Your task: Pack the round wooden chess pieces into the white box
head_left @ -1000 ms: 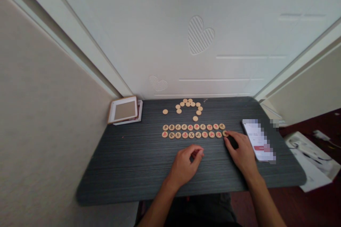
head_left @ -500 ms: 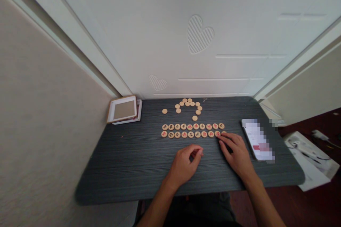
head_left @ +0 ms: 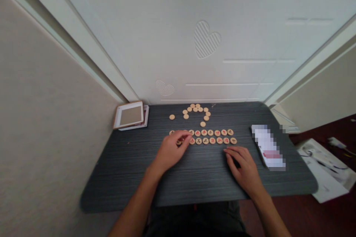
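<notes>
Two rows of round wooden pieces with red or black characters lie face up on the dark table [head_left: 133, 163]. The upper row [head_left: 210, 132] and lower row [head_left: 212, 140] run side by side. My left hand [head_left: 171, 150] is over the left end of both rows, hiding some pieces; thumb and fingers are brought together, and whatever they may pinch is hidden. My right hand [head_left: 241, 164] rests just below the right end of the lower row, fingers apart, holding nothing. Behind the rows, several blank-topped pieces [head_left: 200, 109] form a curve, with one piece [head_left: 172, 117] apart at left.
Two stacked white trays [head_left: 118, 116] sit at the table's back left corner. A phone [head_left: 265, 144] with a lit, blurred screen lies on the right. Past the right edge is a white box [head_left: 328, 185] with cables. A white panel with hearts [head_left: 207, 40] stands behind the table.
My left hand has moved left and up, onto the left end of the rows. My right hand has drawn back slightly from the lower row, uncovering its rightmost piece.
</notes>
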`<state>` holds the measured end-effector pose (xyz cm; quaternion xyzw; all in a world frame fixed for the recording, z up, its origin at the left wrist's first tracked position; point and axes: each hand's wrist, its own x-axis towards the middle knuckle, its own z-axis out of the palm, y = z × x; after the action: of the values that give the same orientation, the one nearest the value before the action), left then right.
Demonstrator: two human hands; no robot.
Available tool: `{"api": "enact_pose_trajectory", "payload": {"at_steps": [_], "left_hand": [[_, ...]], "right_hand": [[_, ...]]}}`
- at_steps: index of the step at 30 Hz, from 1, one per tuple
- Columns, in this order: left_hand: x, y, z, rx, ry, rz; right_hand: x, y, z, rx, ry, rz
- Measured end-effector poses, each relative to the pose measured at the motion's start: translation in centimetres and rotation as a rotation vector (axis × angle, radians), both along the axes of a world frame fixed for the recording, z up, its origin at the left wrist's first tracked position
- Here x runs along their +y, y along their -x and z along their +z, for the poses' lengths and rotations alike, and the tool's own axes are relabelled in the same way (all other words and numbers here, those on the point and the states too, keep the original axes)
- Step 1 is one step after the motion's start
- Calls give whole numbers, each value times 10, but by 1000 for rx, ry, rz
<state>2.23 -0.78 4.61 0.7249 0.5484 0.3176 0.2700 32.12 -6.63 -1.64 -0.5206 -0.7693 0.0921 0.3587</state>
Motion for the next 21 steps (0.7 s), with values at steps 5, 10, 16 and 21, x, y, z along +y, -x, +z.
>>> {"api": "enact_pose_trajectory", "payload": {"at_steps": [5, 10, 16, 21], "left_hand": [[67, 39, 12, 259, -58, 147], [98, 46, 7, 319, -62, 109], [100, 58, -4, 343, -100, 79], [43, 30, 12, 51, -110, 7]], "right_hand": [[-6, 8, 3, 52, 63, 52], [-8, 9, 6, 85, 75, 47], [-15, 17, 9, 124, 116, 56], [-17, 31, 9, 177, 157, 96]]}}
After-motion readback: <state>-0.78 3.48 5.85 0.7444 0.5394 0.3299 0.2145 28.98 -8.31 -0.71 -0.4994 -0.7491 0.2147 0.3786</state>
